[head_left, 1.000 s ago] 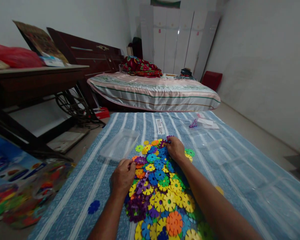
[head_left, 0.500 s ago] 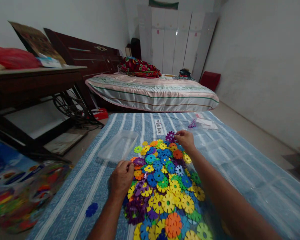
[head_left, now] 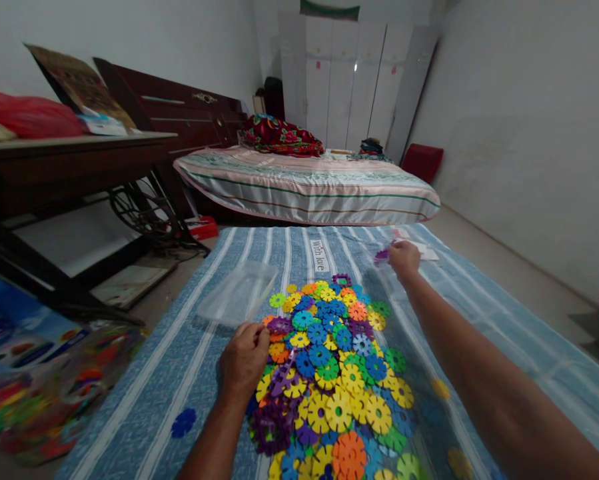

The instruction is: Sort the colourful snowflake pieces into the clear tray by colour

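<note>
A heap of colourful notched plastic discs (head_left: pixel 339 407) lies on the striped cloth in front of me. My left hand (head_left: pixel 244 357) rests at the heap's left edge with its fingers curled together. What they hold, if anything, is hidden. My right hand (head_left: pixel 405 259) reaches to the back right, its fingers closed at a purple toothed piece (head_left: pixel 382 255) that they partly cover. A purple square frame piece (head_left: pixel 342 280) lies at the far end of the heap. One dark blue disc (head_left: pixel 184 423) sits apart on the cloth, left of my left forearm.
A clear plastic tray (head_left: pixel 239 293) stands left of the heap. Transparent plastic (head_left: pixel 504 347) covers the right of the cloth, with white paper (head_left: pixel 429 253) behind my right hand. A bag of coloured pieces (head_left: pixel 79 400) is at lower left. Beyond is a bed (head_left: pixel 304 187).
My right hand has moved right and away from me, from the purple square frame piece to the purple toothed piece. The square frame now lies at the heap's far end. My left hand stays.
</note>
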Action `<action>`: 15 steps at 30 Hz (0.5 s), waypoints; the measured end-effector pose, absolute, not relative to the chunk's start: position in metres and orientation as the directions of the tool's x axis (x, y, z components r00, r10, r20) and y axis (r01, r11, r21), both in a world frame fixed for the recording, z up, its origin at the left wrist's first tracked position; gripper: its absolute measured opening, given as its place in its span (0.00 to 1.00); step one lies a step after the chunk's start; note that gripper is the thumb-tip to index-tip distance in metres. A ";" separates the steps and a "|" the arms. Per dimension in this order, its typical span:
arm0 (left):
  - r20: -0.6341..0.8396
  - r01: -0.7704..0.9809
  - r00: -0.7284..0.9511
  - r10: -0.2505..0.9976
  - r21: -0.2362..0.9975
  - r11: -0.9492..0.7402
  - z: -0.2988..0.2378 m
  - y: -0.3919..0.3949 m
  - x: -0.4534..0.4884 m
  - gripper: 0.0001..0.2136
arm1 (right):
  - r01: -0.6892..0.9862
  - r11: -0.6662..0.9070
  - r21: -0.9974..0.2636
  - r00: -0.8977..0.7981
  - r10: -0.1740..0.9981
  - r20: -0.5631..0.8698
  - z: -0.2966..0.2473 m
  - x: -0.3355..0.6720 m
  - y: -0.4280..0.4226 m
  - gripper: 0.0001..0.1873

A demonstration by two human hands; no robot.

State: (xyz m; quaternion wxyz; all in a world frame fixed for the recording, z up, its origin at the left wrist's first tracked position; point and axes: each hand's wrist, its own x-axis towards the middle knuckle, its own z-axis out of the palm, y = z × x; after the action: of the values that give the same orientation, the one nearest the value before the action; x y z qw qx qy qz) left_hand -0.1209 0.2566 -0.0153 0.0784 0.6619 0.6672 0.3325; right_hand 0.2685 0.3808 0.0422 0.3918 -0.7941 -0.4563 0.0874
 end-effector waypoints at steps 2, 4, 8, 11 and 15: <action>0.349 0.830 -0.104 0.931 0.546 -0.112 -0.015 0.257 -0.121 0.13 | 0.691 -0.347 -0.634 0.596 0.769 0.230 0.042 0.271 0.383 0.18; 0.360 0.827 -0.102 0.927 0.548 -0.122 -0.016 0.257 -0.122 0.13 | 0.705 -0.384 -0.597 0.609 0.759 0.231 0.045 0.275 0.389 0.20; 0.367 0.817 -0.108 0.924 0.563 -0.128 -0.021 0.258 -0.124 0.13 | 0.764 -0.396 -0.509 0.560 0.799 0.220 0.051 0.289 0.404 0.23; 0.374 0.811 -0.110 0.921 0.570 -0.134 -0.024 0.258 -0.125 0.13 | 0.828 -0.353 -0.436 0.470 0.860 0.197 0.051 0.299 0.417 0.25; 0.378 0.803 -0.108 0.920 0.578 -0.143 -0.027 0.258 -0.126 0.13 | 0.909 -0.250 -0.333 0.309 0.941 0.137 0.048 0.307 0.441 0.23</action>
State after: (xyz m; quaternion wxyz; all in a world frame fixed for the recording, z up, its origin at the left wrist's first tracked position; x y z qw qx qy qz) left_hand -0.1260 0.2576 -0.0267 0.0800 0.6632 0.6496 0.3631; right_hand 0.3070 0.4406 0.0479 0.1777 -0.7892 -0.5861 0.0451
